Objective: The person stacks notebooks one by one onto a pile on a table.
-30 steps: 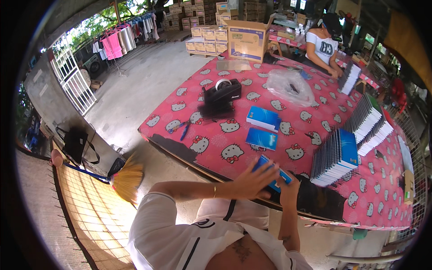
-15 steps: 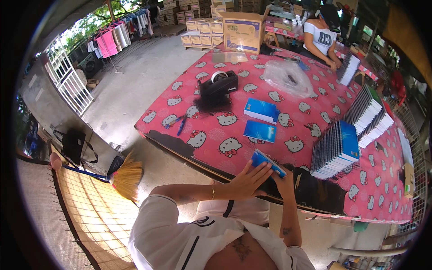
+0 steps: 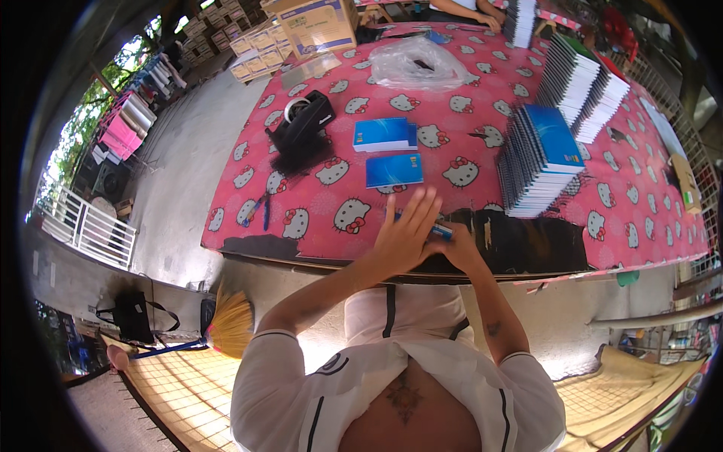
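A small blue spiral notebook [image 3: 443, 230] is at the table's near edge, mostly hidden by my hands. My right hand [image 3: 457, 247] grips its right end. Across its left part lies my left hand [image 3: 407, 235], fingers stretched out and flat. Just beyond my fingertips is a flat blue notebook cover [image 3: 395, 171], with a low pile of blue-covered pads [image 3: 380, 135] behind it. A tall stack of blue spiral notebooks [image 3: 553, 143] stands to the right of my hands.
The pink patterned tablecloth [image 3: 459, 172] is torn to black near me. At left are a black tape dispenser [image 3: 303, 120] and a blue-handled tool [image 3: 266, 212]. Farther off are clear plastic wrap [image 3: 418, 66], more notebook stacks [image 3: 568, 79], a carton [image 3: 316, 26] and a co-worker's arm [image 3: 456, 10].
My view has tipped down and turned to the right. The notebook's blue cover, visible before, is now mostly covered, with my left hand's fingers pointing more away from me.
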{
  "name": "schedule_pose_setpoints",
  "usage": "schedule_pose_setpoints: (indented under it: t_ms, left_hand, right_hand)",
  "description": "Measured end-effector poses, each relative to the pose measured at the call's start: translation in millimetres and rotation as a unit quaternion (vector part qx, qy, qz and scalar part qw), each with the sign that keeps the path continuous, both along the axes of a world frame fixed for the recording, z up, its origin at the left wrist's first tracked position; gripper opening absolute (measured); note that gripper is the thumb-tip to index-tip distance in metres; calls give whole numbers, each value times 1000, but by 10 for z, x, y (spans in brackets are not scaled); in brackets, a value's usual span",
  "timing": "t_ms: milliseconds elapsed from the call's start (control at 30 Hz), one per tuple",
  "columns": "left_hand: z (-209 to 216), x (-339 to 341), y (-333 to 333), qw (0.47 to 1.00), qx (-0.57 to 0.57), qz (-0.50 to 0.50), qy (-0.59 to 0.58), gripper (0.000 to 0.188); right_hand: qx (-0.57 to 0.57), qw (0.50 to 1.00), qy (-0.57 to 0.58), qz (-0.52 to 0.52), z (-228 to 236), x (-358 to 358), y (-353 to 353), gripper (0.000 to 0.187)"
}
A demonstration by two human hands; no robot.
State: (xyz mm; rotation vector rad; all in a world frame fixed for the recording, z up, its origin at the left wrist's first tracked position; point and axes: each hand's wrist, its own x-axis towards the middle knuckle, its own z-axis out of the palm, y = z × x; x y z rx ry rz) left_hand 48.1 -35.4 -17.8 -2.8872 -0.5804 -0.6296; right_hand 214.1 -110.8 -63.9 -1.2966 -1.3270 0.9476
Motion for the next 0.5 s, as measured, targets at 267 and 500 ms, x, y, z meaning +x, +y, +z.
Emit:
schedule_pose_setpoints:
  t_ms: [267,500]
  left_hand:
    - [-109,-1,-83,998,-48,-16,32,84]
    - [2,6,104,989,-99,-30,-109,40]
  right_hand:
    - [7,999,-38,-20,-26,-25,-8,38]
    - [-52,996,-70,-10,186,-21,-2,38]
